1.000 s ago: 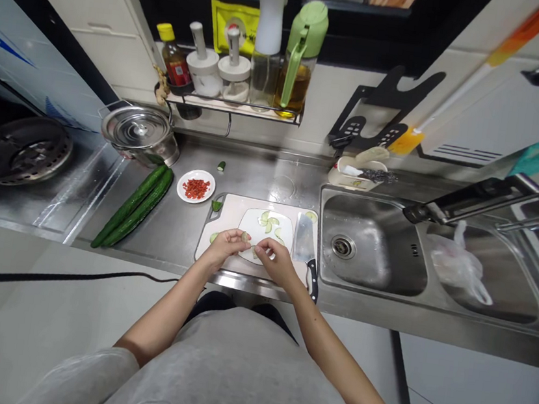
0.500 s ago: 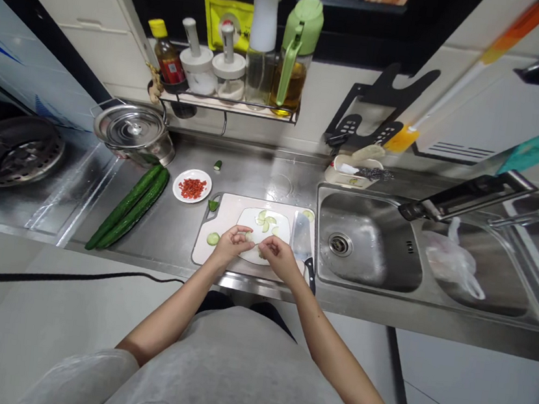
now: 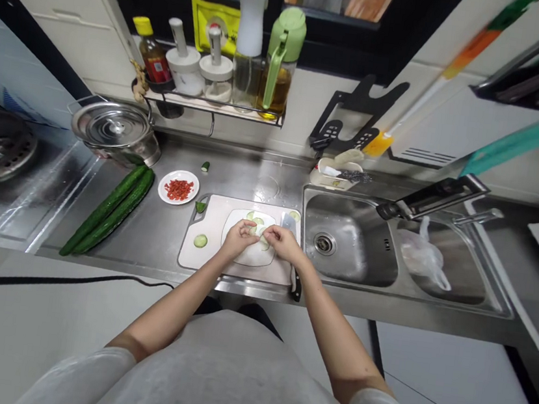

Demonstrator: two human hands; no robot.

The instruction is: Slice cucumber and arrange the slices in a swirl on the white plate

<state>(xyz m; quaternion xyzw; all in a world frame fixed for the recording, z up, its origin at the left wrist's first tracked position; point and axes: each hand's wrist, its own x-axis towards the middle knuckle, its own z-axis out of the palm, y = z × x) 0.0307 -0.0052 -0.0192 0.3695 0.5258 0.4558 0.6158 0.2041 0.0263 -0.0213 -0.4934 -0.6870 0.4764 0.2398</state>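
My left hand (image 3: pixel 237 237) and my right hand (image 3: pixel 283 242) meet over a white plate (image 3: pixel 248 256) that lies on a pale cutting board (image 3: pixel 208 224). Fingertips of both hands pinch pale green cucumber slices (image 3: pixel 260 230) on the plate. More slices lie at the plate's far edge. A single round cucumber slice (image 3: pixel 200 241) rests on the board to the left of my left hand. A cleaver (image 3: pixel 291 223) lies along the board's right side, partly hidden by my right hand.
Two whole cucumbers (image 3: pixel 107 209) lie on the steel counter at left, near a lidded pot (image 3: pixel 114 130). A small dish of chopped red chili (image 3: pixel 178 187) sits behind the board. A sink (image 3: pixel 347 247) is to the right. Bottles stand on a wall shelf (image 3: pixel 213 100).
Both hands have shifted farther onto the plate, toward the slices at its far side. The camera view has swung to the right.
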